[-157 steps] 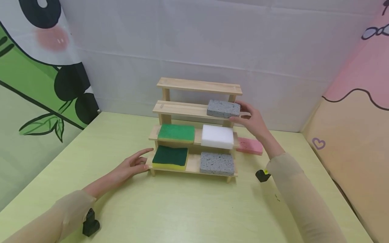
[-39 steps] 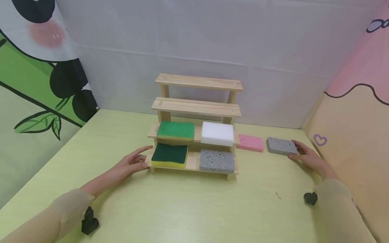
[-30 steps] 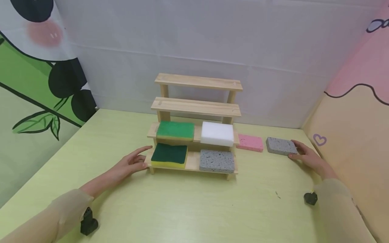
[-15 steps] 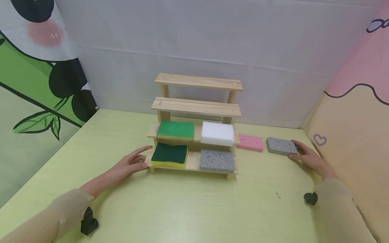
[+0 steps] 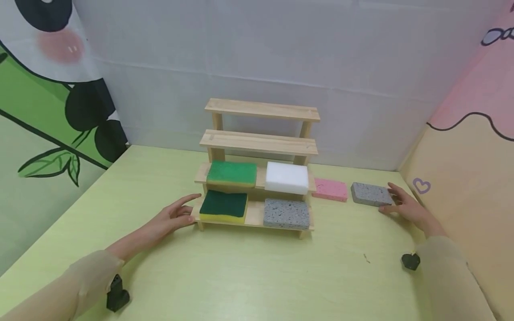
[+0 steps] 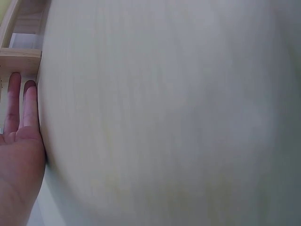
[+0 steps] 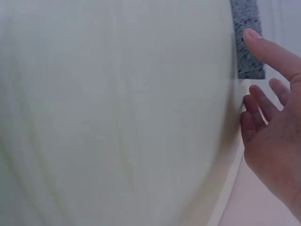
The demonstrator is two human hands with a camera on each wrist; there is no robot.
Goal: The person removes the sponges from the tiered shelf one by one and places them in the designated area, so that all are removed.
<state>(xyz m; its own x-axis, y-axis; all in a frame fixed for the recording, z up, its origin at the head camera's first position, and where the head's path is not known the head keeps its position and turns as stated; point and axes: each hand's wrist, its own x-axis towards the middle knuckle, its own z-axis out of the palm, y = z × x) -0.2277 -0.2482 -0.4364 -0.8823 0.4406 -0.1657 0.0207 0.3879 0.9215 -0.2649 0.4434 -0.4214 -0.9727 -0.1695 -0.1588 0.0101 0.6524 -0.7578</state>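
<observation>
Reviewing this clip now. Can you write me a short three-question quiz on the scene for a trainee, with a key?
1. Count: how many sponges rest on the wooden stepped rack?

2. Multiple choice: which is nearest the right hand?
A) the pink sponge
B) the gray sponge on the table
C) the dark green-and-yellow sponge

3. True or false: the white sponge is on the top shelf.

Key:
1. Four.
2. B.
3. False; the white sponge is on the second shelf from the bottom.
</observation>
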